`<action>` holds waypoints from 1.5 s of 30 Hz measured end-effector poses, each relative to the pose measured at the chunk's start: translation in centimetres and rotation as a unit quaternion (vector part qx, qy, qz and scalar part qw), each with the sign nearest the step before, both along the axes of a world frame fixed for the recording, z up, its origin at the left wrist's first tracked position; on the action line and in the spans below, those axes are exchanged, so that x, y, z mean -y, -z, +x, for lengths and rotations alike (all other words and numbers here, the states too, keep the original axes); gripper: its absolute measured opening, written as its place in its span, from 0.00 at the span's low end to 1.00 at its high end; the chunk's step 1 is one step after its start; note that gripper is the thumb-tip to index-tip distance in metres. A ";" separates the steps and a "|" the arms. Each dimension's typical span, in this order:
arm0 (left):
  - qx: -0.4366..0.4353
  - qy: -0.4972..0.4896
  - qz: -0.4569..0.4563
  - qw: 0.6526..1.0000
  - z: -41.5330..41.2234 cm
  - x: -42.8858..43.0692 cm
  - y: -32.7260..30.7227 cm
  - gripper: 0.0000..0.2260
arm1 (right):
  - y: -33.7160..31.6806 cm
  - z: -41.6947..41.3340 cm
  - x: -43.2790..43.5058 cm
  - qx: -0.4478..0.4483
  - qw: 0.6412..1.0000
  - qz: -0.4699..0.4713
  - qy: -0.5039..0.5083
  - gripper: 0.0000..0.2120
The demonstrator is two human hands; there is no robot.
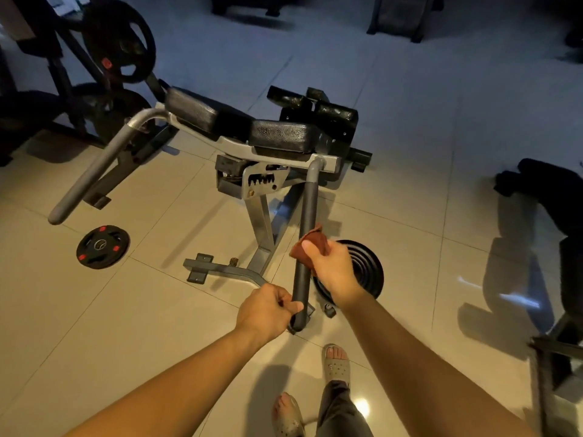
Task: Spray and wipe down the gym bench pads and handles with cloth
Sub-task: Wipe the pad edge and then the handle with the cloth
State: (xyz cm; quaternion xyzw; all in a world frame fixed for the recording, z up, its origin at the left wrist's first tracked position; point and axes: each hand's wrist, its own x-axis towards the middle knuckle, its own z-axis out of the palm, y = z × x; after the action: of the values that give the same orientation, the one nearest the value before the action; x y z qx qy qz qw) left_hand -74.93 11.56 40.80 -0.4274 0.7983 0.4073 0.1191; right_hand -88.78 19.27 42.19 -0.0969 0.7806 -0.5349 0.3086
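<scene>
Our left hand (268,309) grips, it seems, the near end of the dark handle (308,209); our right hand (331,268) clutches a rust-brown cloth (310,244) against that handle higher up.

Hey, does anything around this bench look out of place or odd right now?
Two weight plates lie loose on the floor: a small plate with red marks left of the bench base, and a larger black plate under the handle where the right hand holds the cloth. Both could trip someone.
</scene>
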 end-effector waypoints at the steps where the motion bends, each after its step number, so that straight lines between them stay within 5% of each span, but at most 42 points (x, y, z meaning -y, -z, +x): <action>1: -0.007 0.004 -0.005 1.000 0.2 -0.1 0.1 0.12 | 0.6 1.0 -1.0 0.001 1.000 0.007 -0.010 0.09; 6: -0.061 -0.017 0.011 0.998 1.4 -0.8 0.6 0.12 | 2.5 3.8 -4.6 0.052 0.993 0.069 -0.080 0.14; 15: -0.104 -0.072 0.047 0.991 2.8 -1.2 0.7 0.02 | -0.7 0.9 0.1 0.031 0.999 -0.006 -0.039 0.05; 21: -0.103 -0.057 0.063 0.991 3.5 -1.7 0.9 0.06 | 1.5 4.9 -4.2 0.032 0.983 0.102 -0.148 0.08; 28: -0.083 -0.080 0.033 0.993 4.0 -2.5 1.2 0.04 | -0.5 0.5 -1.0 0.016 0.999 0.029 -0.037 0.07; 32: -0.082 -0.108 0.069 0.988 3.9 -2.1 1.3 0.05 | 0.0 2.9 -1.5 0.126 0.991 -0.013 -0.051 0.08; 37: -0.048 -0.094 0.114 0.988 3.6 -0.3 1.2 0.03 | 3.1 5.7 -6.0 0.159 0.968 0.089 -0.174 0.09; 45: 0.016 -0.053 0.082 0.995 2.6 0.5 0.5 0.05 | -0.9 1.3 -2.4 0.158 0.987 -0.034 -0.008 0.07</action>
State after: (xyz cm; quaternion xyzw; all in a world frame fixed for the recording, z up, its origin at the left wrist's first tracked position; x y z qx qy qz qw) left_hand -72.33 11.10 40.31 -0.4645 0.7363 0.4703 0.1442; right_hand -87.48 21.69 43.06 -0.0274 0.7025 -0.5675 0.4287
